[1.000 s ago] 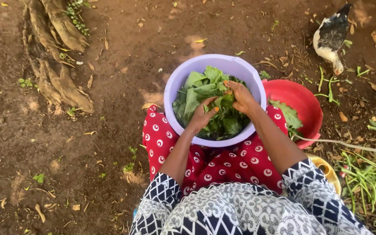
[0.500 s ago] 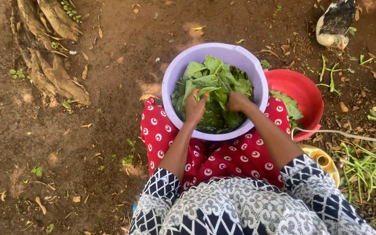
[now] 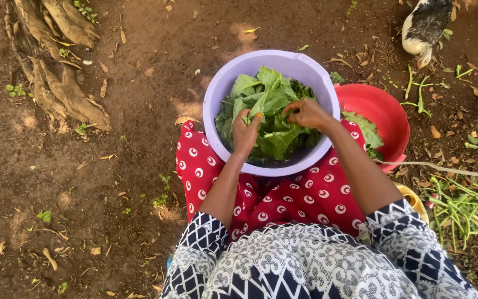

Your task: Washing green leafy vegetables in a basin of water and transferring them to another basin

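Head view: right hand has risen, fingers pinched on green leaves over round lilac plastic basin; left hand curled in leaves; sorting continues

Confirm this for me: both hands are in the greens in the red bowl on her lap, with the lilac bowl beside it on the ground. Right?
Not quite: the bowls are swapped. The head view shows the left hand and right hand in the greens in the lilac bowl on the lap, with the red bowl beside it on the ground.
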